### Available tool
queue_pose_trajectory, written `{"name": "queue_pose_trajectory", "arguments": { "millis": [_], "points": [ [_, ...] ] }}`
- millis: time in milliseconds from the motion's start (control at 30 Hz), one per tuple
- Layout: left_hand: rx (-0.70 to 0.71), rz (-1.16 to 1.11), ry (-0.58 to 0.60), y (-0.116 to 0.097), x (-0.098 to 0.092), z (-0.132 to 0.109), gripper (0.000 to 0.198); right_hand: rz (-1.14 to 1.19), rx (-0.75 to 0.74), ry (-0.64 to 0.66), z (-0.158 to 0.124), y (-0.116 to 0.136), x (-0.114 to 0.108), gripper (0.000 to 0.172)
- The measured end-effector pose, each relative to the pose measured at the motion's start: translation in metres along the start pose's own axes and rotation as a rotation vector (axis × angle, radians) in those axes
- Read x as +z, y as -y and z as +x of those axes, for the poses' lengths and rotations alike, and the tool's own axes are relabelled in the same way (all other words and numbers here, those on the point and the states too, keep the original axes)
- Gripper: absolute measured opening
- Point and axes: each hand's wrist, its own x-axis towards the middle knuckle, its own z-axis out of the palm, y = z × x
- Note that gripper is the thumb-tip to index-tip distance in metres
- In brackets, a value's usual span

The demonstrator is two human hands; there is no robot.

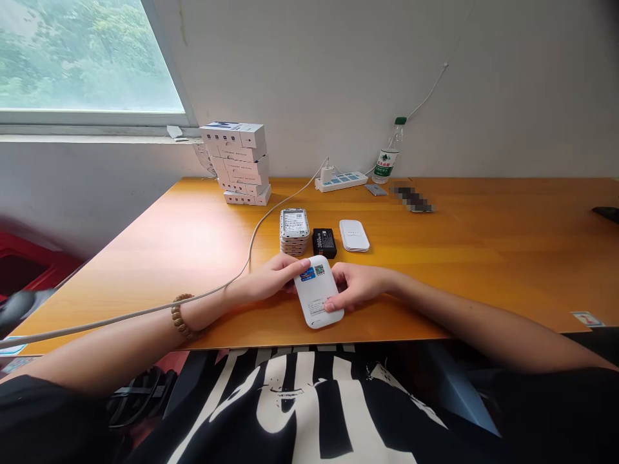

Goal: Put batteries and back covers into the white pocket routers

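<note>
Near the table's front edge, both hands grip a flat white device (pixel 316 290) with rounded corners, which looks like a pocket Wi-Fi router. Its upward face carries a blue sticker, a QR code and small print. My left hand (pixel 271 278) pinches the upper left side, thumb on top. On the right side, my right hand (pixel 355 287) has its thumb over the printed text; the fingers beneath are partly hidden. Just beyond are a stack of opened white device bodies (pixel 294 232), a black battery pack (pixel 324 243) marked 3000 mAh, and a stack of white covers (pixel 354 236).
A white cable (pixel 256 232) crosses over my left forearm to a power strip (pixel 341 181) by the wall. White boxes (pixel 239 164) are piled at the back left. A water bottle (pixel 388 151), a small grey packet (pixel 376 190) and a pixelated item (pixel 413 198) lie farther right.
</note>
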Motion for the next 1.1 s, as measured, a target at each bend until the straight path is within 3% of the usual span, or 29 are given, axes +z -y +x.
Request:
{"name": "queue_pose_trajectory", "arguments": {
  "millis": [167, 267, 333, 433, 500, 567, 700, 867, 967, 1100],
  "points": [
    [0.012, 0.124, -0.026, 0.001, -0.004, 0.002, 0.068, 0.008, 0.069, 0.040, 0.001, -0.002, 0.001, 0.049],
    [0.005, 0.077, -0.063, 0.000, -0.002, 0.003, 0.068, -0.056, 0.034, 0.011, 0.000, 0.002, 0.002, 0.048],
    [-0.005, 0.001, -0.122, -0.002, 0.001, 0.004, 0.066, -0.135, -0.059, -0.140, -0.001, 0.006, 0.003, 0.052],
    [-0.004, -0.105, -0.203, -0.005, 0.003, 0.006, 0.061, -0.351, -0.276, -0.513, -0.006, 0.012, 0.004, 0.080],
    [0.001, -0.142, -0.225, -0.007, 0.003, 0.006, 0.058, -0.548, -0.441, -0.641, -0.009, 0.013, 0.005, 0.095],
    [-0.002, -0.150, -0.210, -0.007, 0.004, 0.006, 0.057, -0.734, -0.555, -0.612, -0.011, 0.013, 0.007, 0.107],
    [-0.015, -0.147, -0.189, -0.006, 0.007, 0.005, 0.062, -0.935, -0.552, -0.487, -0.009, 0.009, 0.015, 0.129],
    [0.033, -0.073, -0.193, -0.006, 0.005, 0.005, 0.068, -1.016, -0.583, -0.485, -0.014, 0.013, 0.005, 0.124],
    [0.189, 0.157, -0.264, -0.007, -0.001, 0.002, 0.064, -0.929, -0.479, -0.549, -0.035, 0.024, -0.021, 0.122],
    [0.501, 0.607, -0.444, -0.006, -0.011, 0.000, 0.045, -0.734, -0.045, -0.793, -0.080, 0.032, -0.077, 0.108]
  ]
}}
